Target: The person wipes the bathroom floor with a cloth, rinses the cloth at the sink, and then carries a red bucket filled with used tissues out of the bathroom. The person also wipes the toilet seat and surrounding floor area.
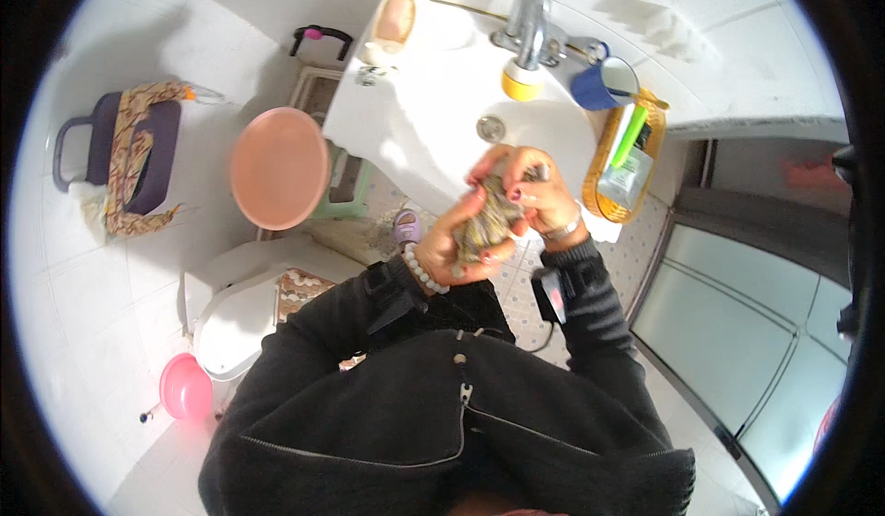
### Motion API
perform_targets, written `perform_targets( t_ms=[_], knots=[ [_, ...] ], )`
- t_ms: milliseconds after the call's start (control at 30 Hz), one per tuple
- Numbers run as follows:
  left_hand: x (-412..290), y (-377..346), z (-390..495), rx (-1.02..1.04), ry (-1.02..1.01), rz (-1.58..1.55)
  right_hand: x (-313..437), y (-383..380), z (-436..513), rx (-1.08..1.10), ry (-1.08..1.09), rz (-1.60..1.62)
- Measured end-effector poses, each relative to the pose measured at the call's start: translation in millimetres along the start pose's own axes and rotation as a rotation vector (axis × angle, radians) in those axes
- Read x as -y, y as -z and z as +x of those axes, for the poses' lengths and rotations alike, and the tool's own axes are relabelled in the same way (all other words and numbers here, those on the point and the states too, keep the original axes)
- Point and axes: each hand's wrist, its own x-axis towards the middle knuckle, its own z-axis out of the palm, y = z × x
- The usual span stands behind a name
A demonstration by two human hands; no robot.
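Note:
Both my hands hold a bunched, patterned grey and yellow cloth (487, 222) over the front edge of a white washbasin (422, 122). My left hand (460, 236), with a white bead bracelet at its wrist, cups the cloth from the left and below. Fingers of my right hand (543, 194) pinch its upper right part. Beyond the hands are the basin's round metal drain (491, 129) and a chrome faucet (532, 32) with a yellow and white spout end (522, 81).
Right of the basin stand a blue cup (594, 87) and a yellow basket (591, 191) with packets. A soap dish (396, 21) sits at the back left. Left are a peach plastic basin (280, 169), a toilet (235, 329) and a pink bucket (185, 388). A glass-panelled door (733, 295) is at right.

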Motion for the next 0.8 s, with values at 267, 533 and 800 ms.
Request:
perform_targets(
  t_ms=[267,533,800],
  knots=[
    [-30,-4,11,-0.262,0.273,0.357,25,-19,13,-0.23,-0.166,-0.475],
    [-46,0,41,-0.595,0.197,0.95,-1,4,42,-0.294,-0.066,-0.906],
    [-51,45,58,-0.765,0.098,1.529,-35,22,55,-0.376,-0.099,-1.555]
  ],
)
